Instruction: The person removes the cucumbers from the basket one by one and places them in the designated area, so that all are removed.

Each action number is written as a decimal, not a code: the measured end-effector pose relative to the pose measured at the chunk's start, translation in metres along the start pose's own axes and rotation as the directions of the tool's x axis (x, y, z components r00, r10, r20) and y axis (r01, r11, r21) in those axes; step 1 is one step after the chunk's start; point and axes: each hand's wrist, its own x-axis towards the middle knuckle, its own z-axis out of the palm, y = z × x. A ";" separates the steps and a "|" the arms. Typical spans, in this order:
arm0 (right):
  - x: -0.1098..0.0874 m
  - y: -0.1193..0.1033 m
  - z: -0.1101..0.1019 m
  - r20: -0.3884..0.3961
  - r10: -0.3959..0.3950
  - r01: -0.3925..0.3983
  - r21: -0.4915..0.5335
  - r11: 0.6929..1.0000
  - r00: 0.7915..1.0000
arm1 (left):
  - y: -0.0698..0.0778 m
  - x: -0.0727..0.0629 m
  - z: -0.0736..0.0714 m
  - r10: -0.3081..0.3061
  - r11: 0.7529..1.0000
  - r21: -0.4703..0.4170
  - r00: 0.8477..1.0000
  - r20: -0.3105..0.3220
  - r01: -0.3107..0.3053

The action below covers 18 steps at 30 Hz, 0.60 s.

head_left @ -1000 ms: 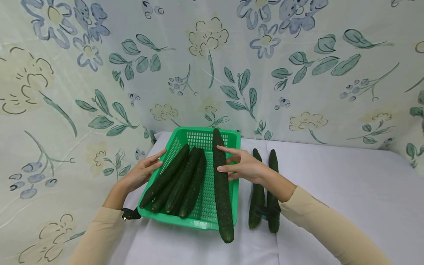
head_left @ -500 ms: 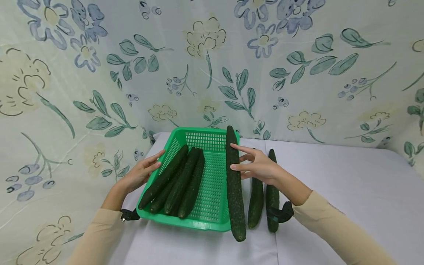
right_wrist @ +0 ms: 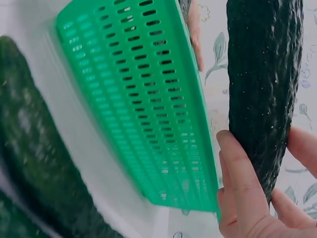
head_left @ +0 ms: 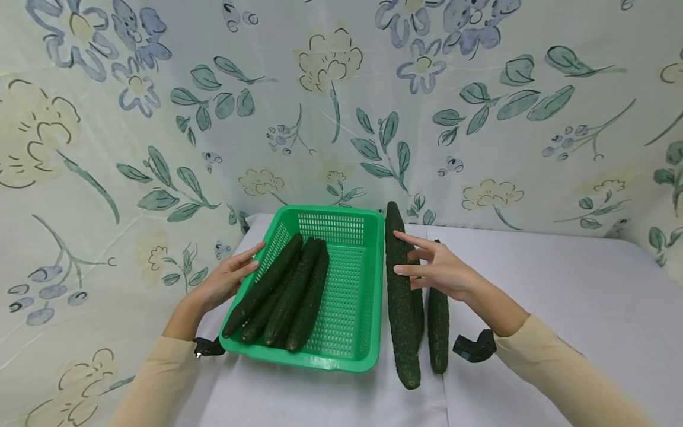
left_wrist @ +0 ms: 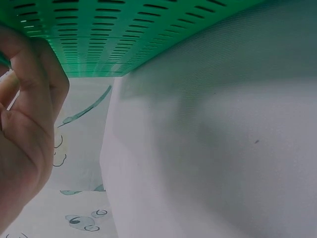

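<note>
My right hand (head_left: pixel 440 270) holds a long dark green cucumber (head_left: pixel 400 308) between thumb and fingers, just outside the right wall of the green plastic basket (head_left: pixel 301 357). In the right wrist view the held cucumber (right_wrist: pixel 262 84) stands higher than the basket rim, apart from it. At the basket's left rim my left hand (head_left: pixel 230 277) grips the edge, its fingers bent at the wall in the left wrist view. Several cucumbers (head_left: pixel 290 296) lie side by side in the left half of the basket.
On the white cloth right of the basket lie two more cucumbers; one (head_left: pixel 439 332) shows mostly, the other (head_left: pixel 418 308) is partly hidden behind the held one. A floral curtain (head_left: pixel 331 118) hangs behind the table (head_left: pixel 533 284).
My right hand has carried the cucumber to the right, from over the basket's inside to beyond its right wall. The left hand stays on the left rim.
</note>
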 end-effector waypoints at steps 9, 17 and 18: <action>-0.016 0.010 -0.021 -0.026 0.002 -0.003 -0.019 1.000 1.000 | 0.001 -0.001 0.000 0.006 1.000 0.005 1.000 -0.006 -0.006; -0.028 0.021 -0.043 -0.058 0.015 -0.018 -0.048 0.999 0.998 | 0.002 -0.001 0.001 -0.005 1.000 0.027 1.000 -0.017 0.005; -0.030 0.022 -0.046 -0.065 0.020 -0.024 -0.052 0.998 0.998 | 0.002 -0.001 0.001 -0.006 1.000 0.025 1.000 -0.018 0.006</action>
